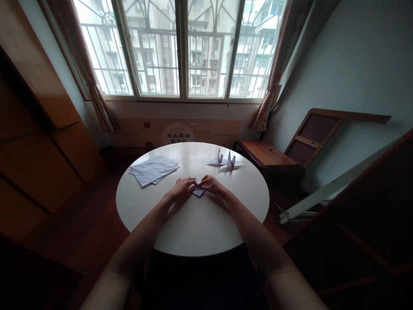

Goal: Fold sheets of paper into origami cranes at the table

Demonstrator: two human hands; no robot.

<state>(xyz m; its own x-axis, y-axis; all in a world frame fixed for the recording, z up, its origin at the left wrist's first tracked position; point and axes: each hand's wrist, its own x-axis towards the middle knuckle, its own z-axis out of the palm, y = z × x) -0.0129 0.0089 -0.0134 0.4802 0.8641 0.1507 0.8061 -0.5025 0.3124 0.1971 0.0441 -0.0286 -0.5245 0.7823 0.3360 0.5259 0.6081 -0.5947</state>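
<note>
Pinches a folded paper from its left side with the left hand, and from its right side with the right hand, with both almost meeting over it. Holds this paper near the middle of the round white worktop, with its pointed end directed to the near edge. Cannot tell the exact fold being pinched, too small and partly covered. Has near the far left edge a stack of creased sheets, lying flat and unevenly piled. Has also, near the far right edge, a paper crane and, just beside, a second crane, with wings spread
</note>
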